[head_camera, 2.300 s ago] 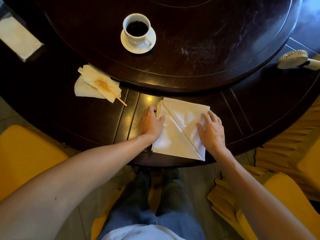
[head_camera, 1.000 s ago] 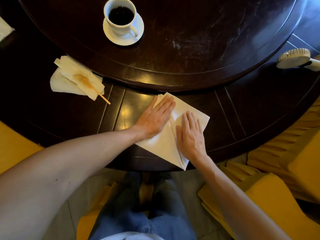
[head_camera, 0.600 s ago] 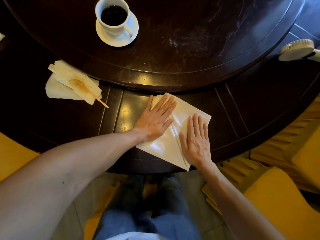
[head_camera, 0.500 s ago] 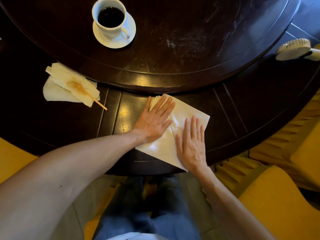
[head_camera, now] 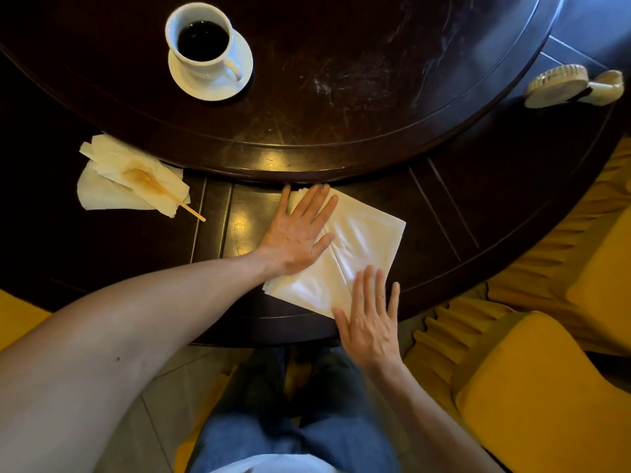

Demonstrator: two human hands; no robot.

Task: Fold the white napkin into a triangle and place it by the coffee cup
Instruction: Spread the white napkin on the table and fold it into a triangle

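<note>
Napkin: the white napkin [head_camera: 358, 247] lies flat on the dark outer ring of the table [head_camera: 478, 213], pinned under both my palms; a diagonal crease runs between them, so it reads as a folded layer over a square, not a clean triangle.
Left hand: my left hand [head_camera: 297, 233] is spread flat, fingers apart, pressing the napkin's far-left part; its fingertips nearly reach the raised turntable's edge.
Right hand: my right hand [head_camera: 370, 319] is also flat and splayed, gripping nothing, on the napkin's near corner, its heel past the table rim.
Hands together: well apart from each other, bare napkin showing between them.
Coffee cup: the white coffee cup [head_camera: 201, 39], filled with black coffee, stands on its saucer [head_camera: 215, 87] on the turntable [head_camera: 341, 97], well beyond my left hand and slightly to its left.
In the way: the turntable's raised lip lies between the napkin and the cup.
Left of my left hand: crumpled used napkins [head_camera: 126, 179] stained brown, with a wooden stir stick [head_camera: 177, 203] lying across them, its tip poking out toward my hand.
Far right of my right hand: a pale round brush [head_camera: 560, 85] on the table edge.
Below my hands: my jeans [head_camera: 290, 421]; yellow chair covers [head_camera: 546, 387] on either side.
Writing: I can make out none.
</note>
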